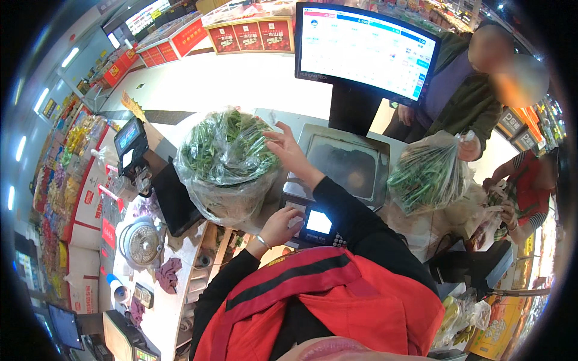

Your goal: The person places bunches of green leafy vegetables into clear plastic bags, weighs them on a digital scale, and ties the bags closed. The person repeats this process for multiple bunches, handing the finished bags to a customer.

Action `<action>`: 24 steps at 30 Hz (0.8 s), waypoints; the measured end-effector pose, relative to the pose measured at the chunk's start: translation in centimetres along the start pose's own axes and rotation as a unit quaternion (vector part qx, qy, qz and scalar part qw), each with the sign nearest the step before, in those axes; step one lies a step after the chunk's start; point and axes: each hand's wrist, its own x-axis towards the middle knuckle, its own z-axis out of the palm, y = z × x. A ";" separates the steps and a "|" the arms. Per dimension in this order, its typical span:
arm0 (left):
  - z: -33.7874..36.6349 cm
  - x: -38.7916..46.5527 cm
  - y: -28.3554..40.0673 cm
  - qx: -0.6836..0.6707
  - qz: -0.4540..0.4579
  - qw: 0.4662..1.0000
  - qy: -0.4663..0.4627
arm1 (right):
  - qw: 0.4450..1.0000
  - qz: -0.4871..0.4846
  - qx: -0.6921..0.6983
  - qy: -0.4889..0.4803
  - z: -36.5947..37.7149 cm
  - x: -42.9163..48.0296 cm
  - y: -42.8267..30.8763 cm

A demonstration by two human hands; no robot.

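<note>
A large clear plastic bag of leafy green vegetables (226, 149) stands on the counter, left of a weighing scale. My right hand (289, 146) reaches across to the bag's right side. Its fingers are spread and nothing shows in its grasp; whether they touch the plastic is unclear. My left hand (282, 225), with a bracelet at the wrist, lies over the scale's front panel, left of the small lit display (319, 223). Its fingers are bent over a pale part of the panel, and I cannot tell whether they grip anything. On the scale, the metal weighing plate (343, 167) carries no bag.
A monitor (365, 49) rises behind the scale. At right, a person's hand (469, 146) holds another bag of greens (426, 178); a second person in red handles bags beyond. A payment terminal (131, 140), a fan (142, 243) and purple cloth (168, 275) are at left.
</note>
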 end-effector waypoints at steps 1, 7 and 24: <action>0.1 0.2 -0.2 -0.006 0.014 1.000 -0.006 | 1.000 0.006 -0.016 0.007 -0.7 -0.7 -0.6; 1.2 -0.8 -1.4 -0.041 0.037 0.997 -0.052 | 0.998 0.055 -0.019 0.024 -4.6 -5.9 -3.7; 2.5 -1.0 -2.0 -0.320 -0.056 0.918 0.229 | 0.982 0.186 0.021 -0.042 -2.8 -13.3 -1.2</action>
